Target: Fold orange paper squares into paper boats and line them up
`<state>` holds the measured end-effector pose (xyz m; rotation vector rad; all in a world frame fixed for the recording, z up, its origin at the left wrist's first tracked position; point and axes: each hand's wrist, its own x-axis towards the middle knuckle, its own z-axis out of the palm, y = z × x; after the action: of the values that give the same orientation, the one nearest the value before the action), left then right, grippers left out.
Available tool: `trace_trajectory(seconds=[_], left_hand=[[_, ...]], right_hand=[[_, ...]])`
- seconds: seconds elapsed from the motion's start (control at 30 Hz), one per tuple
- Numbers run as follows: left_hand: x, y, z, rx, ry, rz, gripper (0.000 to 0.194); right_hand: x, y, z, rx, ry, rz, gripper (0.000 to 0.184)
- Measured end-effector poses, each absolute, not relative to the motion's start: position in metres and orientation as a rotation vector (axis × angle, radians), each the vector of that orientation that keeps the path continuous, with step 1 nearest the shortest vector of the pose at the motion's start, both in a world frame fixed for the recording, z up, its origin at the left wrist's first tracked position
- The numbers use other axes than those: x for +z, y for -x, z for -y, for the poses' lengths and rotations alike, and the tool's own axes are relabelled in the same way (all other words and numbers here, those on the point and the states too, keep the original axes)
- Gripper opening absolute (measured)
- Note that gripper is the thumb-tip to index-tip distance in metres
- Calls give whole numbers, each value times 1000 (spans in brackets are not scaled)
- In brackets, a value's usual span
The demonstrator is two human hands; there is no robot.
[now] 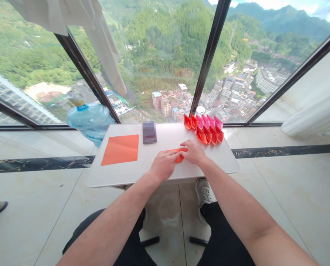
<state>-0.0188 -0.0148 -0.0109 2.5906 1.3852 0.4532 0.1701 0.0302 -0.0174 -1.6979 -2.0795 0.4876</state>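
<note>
Near the front edge of the white table (120, 178), the folded orange paper (179, 159) lies under and between both hands, so its crease probably comes out cleanest if one side is pinned, the edges are matched and the fold is pressed outward from the middle. The left hand (164, 165) spreads loosely over the paper's left part, fingers nearly straight; its thumb is hidden, so I cannot tell whether it grips. The right hand (193, 150), a little farther off, is half curled, apparently pinching the right end between thumb and fingers. Beyond, a flat orange sheet (121, 149) lies at left, with red folded pieces (208, 136) at right
</note>
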Motion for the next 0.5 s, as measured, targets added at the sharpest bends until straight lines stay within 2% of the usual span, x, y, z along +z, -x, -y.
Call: trace_trajectory(seconds=[0.13,0.3,0.5], left_hand=[[-12,24,4,564,-2473,-1595,37],[-8,31,-2,346,-2389,-1749,47],[-5,35,-5,274,-2364,-1759,29]], right_hand=[[-14,-167,-27,387,1629,2268,29],[-10,-168,-25,370,1570,2378,28],[-8,-167,-22,360,1560,2425,29]])
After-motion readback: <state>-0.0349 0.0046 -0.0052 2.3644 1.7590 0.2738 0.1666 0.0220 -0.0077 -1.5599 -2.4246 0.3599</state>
